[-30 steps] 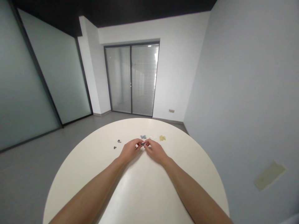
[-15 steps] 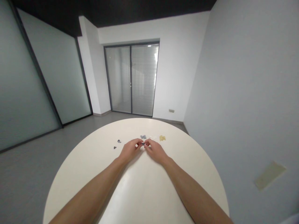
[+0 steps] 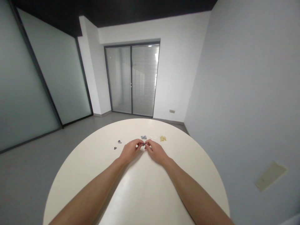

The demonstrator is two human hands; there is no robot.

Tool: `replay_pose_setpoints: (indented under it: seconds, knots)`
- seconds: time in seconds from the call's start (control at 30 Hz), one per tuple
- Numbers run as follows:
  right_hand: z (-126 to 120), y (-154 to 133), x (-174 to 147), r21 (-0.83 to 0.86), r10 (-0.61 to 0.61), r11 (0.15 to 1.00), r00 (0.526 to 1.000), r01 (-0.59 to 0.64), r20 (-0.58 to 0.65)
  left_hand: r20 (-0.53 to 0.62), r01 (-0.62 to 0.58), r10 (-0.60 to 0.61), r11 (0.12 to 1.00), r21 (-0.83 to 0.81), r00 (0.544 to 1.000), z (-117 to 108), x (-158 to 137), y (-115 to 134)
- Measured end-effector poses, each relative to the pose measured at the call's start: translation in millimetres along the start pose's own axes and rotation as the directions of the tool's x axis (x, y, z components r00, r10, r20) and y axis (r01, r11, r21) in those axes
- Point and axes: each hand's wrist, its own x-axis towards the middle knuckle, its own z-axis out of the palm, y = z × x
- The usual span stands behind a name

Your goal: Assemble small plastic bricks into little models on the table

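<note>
Between my fingertips, over the far half of the round table, is a small dark piece, too small to name. My left hand pinches it from the left, and my right hand grips it from the right. Just beyond my hands lies a little group of grey-blue pieces. Beside that group are thin white pieces, hard to see against the tabletop. Farther right rests a small heap of yellow pieces.
Left of my hands lie two small clusters, one of dark and grey pieces and one dark piece group. Past the table stands a glass door with blinds. A grey wall rises on the right.
My fingers have shifted very slightly around the small dark piece. The pieces on the table stay where they were.
</note>
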Motion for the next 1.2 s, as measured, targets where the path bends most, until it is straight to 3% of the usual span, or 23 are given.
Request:
replay_pose_setpoints:
  seconds: [1.2]
  knots:
    - [0.7, 1.3, 0.8, -0.095, -0.005, 0.995, 1.0, 0.005, -0.001, 0.011, -0.033, 0.034, 0.998, -0.048, 0.999, 0.6, -0.9, 1.4]
